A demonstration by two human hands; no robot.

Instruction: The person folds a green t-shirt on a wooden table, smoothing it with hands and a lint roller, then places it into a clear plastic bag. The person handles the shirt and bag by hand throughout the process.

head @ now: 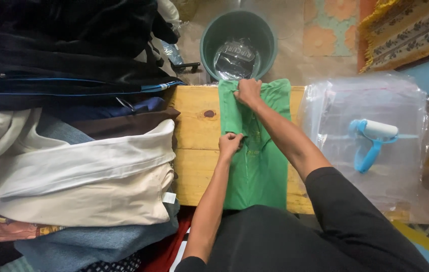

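Dark sleeves frame a green polo shirt point(257, 166) lying folded lengthwise on the wooden worktop point(194, 131). Left hand point(230, 144) pinches the shirt's near-left edge, fingers closed on cloth; right hand point(248, 92) grips the collar end farther out. Keeping both pinches taut and the edges aligned should give a crisp fold. Stacked folded clothes point(78, 166) sit left of the hands, a blue lint roller point(373, 141) on clear bags right.

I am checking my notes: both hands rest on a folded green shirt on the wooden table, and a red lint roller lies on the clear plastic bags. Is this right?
Not quite. The head view shows the lint roller is blue with a white roll, not red. The rest holds: left hand and right hand rest on the green shirt on the wooden table, roller on clear plastic bags.
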